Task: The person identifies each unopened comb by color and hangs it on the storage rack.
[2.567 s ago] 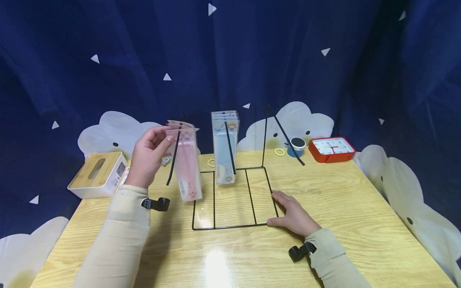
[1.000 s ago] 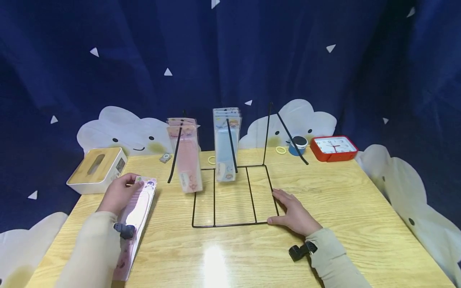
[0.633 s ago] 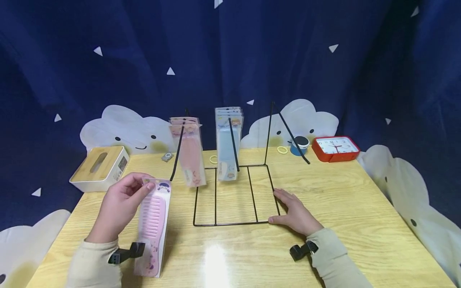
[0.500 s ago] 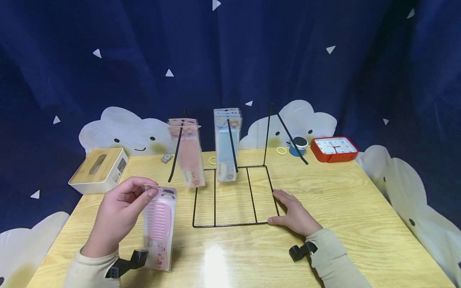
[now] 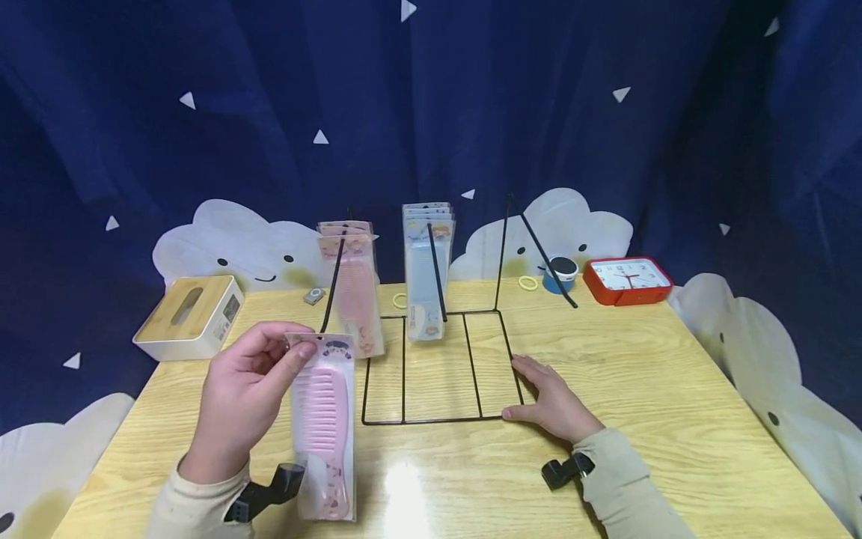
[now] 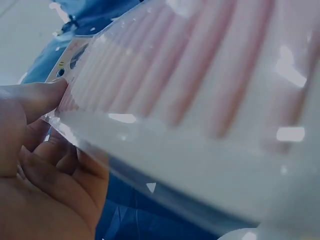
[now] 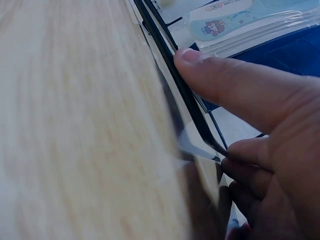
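My left hand [image 5: 245, 393] pinches the top of a pink comb [image 5: 330, 419] in a clear package between thumb and fingers. The comb hangs upright over the table, just in front of the tip of the left hook [image 5: 333, 281]. Behind it, packaged pink combs [image 5: 357, 299] hang on that hook of a black wire rack [image 5: 403, 374]. Several packaged blue combs [image 5: 424, 284] hang on the middle hook. My right hand [image 5: 555, 408] rests at the rack's right side with fingers spread, the thumb touching the front corner of the base. Its thumb [image 7: 225, 82] lies along the wire in the right wrist view.
A tissue box with a wooden lid [image 5: 188, 318] stands at the table's left. A small grey clip-like device [image 5: 313, 296], yellow rings [image 5: 528, 283], a blue-and-white round jar-like item [image 5: 560, 275] and a red clock [image 5: 628, 281] line the back. The bare right hook [image 5: 548, 258] sticks out.
My left hand has moved from the hanging pink combs down to the table's left, picked up a pink comb there, raised it and brought it rightward to the left hook. My right hand has stayed.
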Action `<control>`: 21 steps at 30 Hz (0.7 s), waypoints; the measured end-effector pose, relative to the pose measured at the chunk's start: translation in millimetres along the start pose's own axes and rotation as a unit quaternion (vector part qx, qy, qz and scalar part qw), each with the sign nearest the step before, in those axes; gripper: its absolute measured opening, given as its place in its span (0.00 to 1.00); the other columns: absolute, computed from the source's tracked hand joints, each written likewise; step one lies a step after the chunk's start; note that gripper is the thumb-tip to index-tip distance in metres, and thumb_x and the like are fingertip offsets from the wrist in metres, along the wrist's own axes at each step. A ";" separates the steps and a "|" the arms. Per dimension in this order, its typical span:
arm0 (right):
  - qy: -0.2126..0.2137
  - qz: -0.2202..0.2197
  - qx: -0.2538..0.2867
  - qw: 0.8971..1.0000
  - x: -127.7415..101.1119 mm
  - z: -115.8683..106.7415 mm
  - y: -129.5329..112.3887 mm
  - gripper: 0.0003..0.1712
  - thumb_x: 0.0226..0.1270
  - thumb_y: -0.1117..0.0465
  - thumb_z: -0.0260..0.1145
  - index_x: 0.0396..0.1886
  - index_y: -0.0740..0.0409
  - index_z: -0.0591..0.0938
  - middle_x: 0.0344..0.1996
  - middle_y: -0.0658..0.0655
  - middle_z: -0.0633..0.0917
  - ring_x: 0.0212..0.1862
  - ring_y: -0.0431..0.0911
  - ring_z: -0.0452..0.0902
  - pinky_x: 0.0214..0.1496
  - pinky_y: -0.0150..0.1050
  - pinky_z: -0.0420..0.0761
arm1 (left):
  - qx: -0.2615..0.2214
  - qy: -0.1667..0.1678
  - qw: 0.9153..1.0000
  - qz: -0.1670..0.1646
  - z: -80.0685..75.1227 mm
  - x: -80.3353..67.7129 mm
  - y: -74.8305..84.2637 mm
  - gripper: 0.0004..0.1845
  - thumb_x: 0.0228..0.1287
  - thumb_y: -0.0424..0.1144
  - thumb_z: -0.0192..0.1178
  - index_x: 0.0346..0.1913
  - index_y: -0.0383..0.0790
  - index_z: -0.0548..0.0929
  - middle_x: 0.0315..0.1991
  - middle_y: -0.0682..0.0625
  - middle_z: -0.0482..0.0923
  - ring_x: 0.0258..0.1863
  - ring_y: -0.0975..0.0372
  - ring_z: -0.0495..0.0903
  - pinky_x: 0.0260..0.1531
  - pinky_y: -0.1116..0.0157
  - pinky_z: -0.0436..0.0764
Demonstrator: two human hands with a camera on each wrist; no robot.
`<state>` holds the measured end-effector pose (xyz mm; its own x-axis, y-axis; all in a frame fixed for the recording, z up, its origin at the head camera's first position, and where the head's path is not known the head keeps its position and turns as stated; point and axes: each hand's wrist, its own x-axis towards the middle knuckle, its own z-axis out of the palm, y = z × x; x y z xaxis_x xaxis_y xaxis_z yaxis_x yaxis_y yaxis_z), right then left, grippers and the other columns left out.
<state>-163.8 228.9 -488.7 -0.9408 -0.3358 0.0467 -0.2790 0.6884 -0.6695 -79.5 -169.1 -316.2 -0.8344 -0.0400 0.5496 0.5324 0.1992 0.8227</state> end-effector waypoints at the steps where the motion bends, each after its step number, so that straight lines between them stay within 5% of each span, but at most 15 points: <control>1: 0.000 0.000 -0.001 1.000 -0.1 0.0 -0.2 0.56 0.51 0.47 0.81 0.74 0.66 0.66 0.74 0.66 0.66 0.76 0.64 0.54 0.74 0.63 0.51 | 0.002 0.005 1.000 -0.003 0.4 0.4 -0.3 0.08 0.63 0.19 0.62 0.43 0.29 0.84 0.37 0.48 0.85 0.30 0.64 0.79 0.28 0.72 0.76; 12: 0.000 -0.001 -0.001 1.000 -0.9 -0.1 -0.4 0.56 0.50 0.47 0.81 0.74 0.67 0.66 0.74 0.65 0.66 0.76 0.63 0.54 0.75 0.61 0.48 | 0.051 0.011 0.998 -0.040 6.7 13.7 -10.3 0.05 0.67 0.24 0.61 0.44 0.28 0.83 0.38 0.53 0.85 0.32 0.64 0.80 0.31 0.72 0.78; 21: 0.001 -0.004 0.001 1.000 0.1 -0.5 -0.2 0.56 0.51 0.48 0.82 0.74 0.67 0.66 0.73 0.66 0.67 0.76 0.62 0.54 0.75 0.60 0.48 | 0.053 0.041 0.997 -0.042 15.8 54.0 -39.1 0.07 0.68 0.29 0.63 0.45 0.29 0.83 0.30 0.52 0.81 0.29 0.66 0.77 0.30 0.73 0.76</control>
<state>-164.0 228.9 -488.2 -0.9392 -0.3391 0.0536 -0.2855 0.6848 -0.6705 -147.6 -163.5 -321.0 -0.8587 -0.1396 0.4932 0.4397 0.2937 0.8487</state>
